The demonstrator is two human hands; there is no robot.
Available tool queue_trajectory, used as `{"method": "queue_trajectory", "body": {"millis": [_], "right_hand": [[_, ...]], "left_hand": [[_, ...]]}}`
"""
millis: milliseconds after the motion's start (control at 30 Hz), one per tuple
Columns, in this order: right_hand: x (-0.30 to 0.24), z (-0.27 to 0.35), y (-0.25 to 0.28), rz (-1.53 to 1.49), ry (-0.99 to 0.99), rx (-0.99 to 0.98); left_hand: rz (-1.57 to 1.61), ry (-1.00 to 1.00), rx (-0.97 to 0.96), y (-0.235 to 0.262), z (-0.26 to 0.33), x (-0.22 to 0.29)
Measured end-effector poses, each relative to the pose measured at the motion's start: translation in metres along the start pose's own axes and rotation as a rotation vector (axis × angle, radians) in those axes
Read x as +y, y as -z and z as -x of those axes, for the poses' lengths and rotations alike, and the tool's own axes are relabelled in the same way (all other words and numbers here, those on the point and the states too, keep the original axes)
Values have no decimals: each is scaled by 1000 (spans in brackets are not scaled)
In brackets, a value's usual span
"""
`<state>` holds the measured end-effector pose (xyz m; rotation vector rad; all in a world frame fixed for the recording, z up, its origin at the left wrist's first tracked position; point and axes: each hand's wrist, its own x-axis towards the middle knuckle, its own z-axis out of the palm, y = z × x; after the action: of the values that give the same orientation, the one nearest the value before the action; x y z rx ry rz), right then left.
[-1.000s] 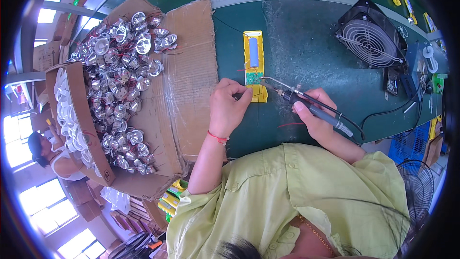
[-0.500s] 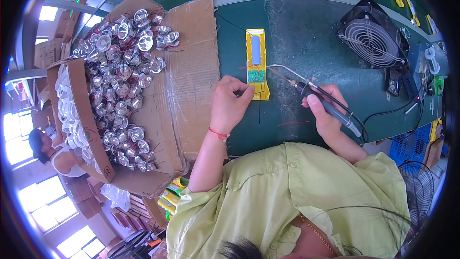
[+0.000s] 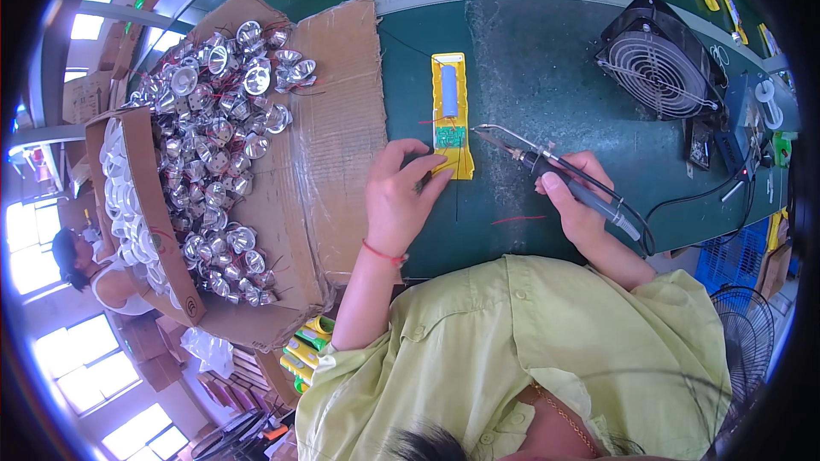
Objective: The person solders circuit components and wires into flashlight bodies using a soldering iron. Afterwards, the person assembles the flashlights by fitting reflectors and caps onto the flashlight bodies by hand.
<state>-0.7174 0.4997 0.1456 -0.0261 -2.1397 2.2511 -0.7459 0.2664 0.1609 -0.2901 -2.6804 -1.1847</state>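
Note:
A long yellow plastic housing (image 3: 462,169) lies on the green bench in front of me. Inside it sit a blue cylindrical battery (image 3: 449,92) and a small green circuit board (image 3: 449,137), with thin red and black wires around them. My left hand (image 3: 400,196) is at the housing's lower left edge, thumb and forefinger curled toward each other; whatever is between them is too small to make out. My right hand (image 3: 581,196) is closed around a soldering iron (image 3: 589,195) with a thin metal tube along it. Its tip is just right of the circuit board.
On the left, cardboard (image 3: 346,137) carries a heap of silvery reflector cups (image 3: 218,124) beside a box of white rings (image 3: 128,205). A black fan (image 3: 653,72) stands at the back right. A loose red wire (image 3: 518,219) lies nearby. A person (image 3: 111,277) is at far left.
My left thumb and forefinger have spread slightly and shifted at the housing's edge. The iron's tip has dropped a little toward me, beside the circuit board.

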Motion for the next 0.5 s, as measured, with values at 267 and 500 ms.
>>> {"method": "queue_trajectory", "body": {"millis": [267,500], "right_hand": [[10,-7,-18,-19,-33,-69],[11,-9,-24,-111,-136,-54]], "left_hand": [[137,393,-74,-9,-7,-5],[138,448,-80,-12,-9,-3]]}}
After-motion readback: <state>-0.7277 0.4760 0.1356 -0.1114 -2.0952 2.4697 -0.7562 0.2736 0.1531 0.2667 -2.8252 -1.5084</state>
